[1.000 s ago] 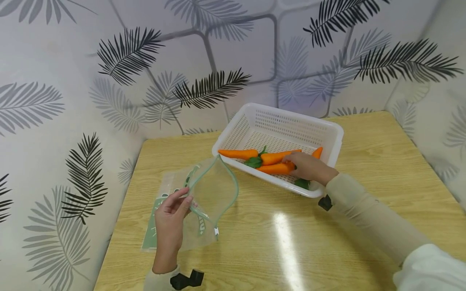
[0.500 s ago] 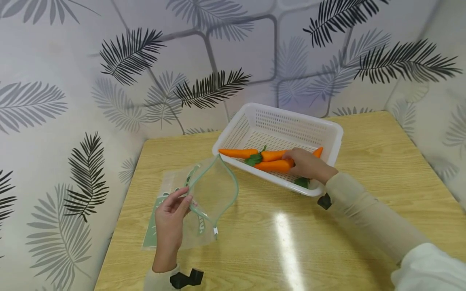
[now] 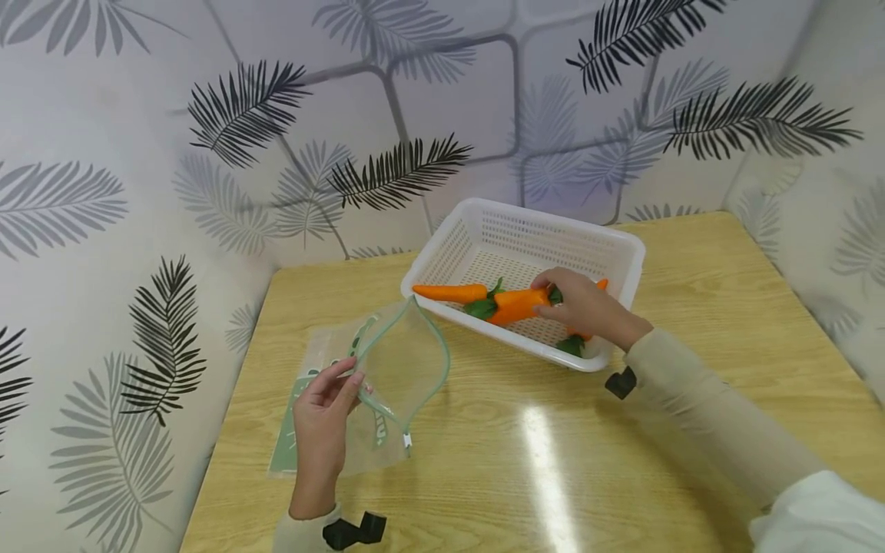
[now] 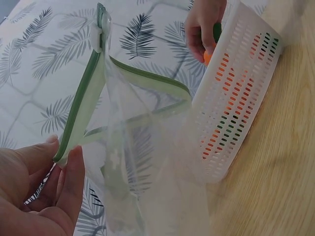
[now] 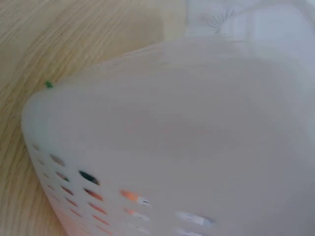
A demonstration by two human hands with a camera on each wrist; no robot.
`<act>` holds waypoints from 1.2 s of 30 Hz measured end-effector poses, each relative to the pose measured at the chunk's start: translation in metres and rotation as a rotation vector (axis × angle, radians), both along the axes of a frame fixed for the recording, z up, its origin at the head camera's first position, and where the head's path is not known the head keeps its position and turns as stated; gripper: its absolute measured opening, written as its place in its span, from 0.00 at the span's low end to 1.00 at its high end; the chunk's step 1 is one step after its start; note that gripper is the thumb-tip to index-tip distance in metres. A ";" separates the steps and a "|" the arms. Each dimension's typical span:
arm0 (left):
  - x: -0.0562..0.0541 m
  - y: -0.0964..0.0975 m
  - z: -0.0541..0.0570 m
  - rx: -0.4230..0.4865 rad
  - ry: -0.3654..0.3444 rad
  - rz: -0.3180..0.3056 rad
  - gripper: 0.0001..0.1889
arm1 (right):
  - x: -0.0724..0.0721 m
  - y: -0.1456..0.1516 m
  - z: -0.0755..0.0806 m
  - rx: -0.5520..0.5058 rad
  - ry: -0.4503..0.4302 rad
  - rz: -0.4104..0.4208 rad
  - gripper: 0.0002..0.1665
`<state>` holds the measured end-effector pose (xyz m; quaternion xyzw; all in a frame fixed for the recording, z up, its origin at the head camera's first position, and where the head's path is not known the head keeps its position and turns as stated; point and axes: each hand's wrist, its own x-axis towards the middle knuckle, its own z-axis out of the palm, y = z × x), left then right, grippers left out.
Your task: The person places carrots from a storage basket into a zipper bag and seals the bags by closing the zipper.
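My left hand (image 3: 323,426) pinches the green zip edge of a clear zip bag (image 3: 404,365) between thumb and fingers. The bag's mouth gapes toward the basket, and its printed body lies leftward on the table. Over the white basket (image 3: 625,261), my right hand (image 3: 584,306) grips a carrot (image 3: 513,307) by its green-topped thick end. Another carrot (image 3: 449,293) lies at the basket's left, its tip over the rim. A further carrot, partly behind the right hand, shows its leafy top (image 3: 572,346). In the right wrist view the basket wall (image 5: 162,113) hides that hand.
The perforated basket stands at the back of the wooden table (image 3: 477,476), close to the patterned wall (image 3: 456,100). A white slider (image 3: 407,440) sits at the near end of the bag's zip.
The right hand has lifted a front carrot slightly, up and back from where it lay by the basket's near side. The left hand and bag hold still.
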<state>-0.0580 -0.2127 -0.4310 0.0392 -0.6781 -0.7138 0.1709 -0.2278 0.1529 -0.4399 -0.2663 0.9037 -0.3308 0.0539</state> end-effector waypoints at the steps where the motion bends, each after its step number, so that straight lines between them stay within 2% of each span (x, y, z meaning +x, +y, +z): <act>1: 0.000 0.000 0.000 0.000 0.003 -0.004 0.15 | 0.002 0.000 0.004 -0.018 0.000 0.000 0.22; 6: 0.000 0.001 0.000 -0.001 0.003 -0.009 0.16 | 0.008 0.005 0.020 -0.087 0.065 -0.026 0.22; 13: 0.001 0.003 0.001 0.002 -0.014 0.007 0.15 | 0.014 0.012 0.038 -0.150 0.137 -0.118 0.24; 20: 0.000 0.002 0.000 0.005 0.000 -0.013 0.15 | 0.030 0.011 0.060 -0.248 0.205 -0.156 0.24; 24: -0.001 0.002 0.000 -0.001 0.001 -0.017 0.16 | 0.042 0.002 0.070 -0.321 0.266 -0.114 0.24; 30: -0.002 0.003 0.001 -0.004 -0.010 0.000 0.16 | 0.060 -0.015 0.079 -0.411 0.356 0.005 0.23; 36: -0.002 0.005 0.002 0.001 -0.018 0.000 0.16 | 0.086 -0.038 0.100 -0.488 0.372 0.113 0.23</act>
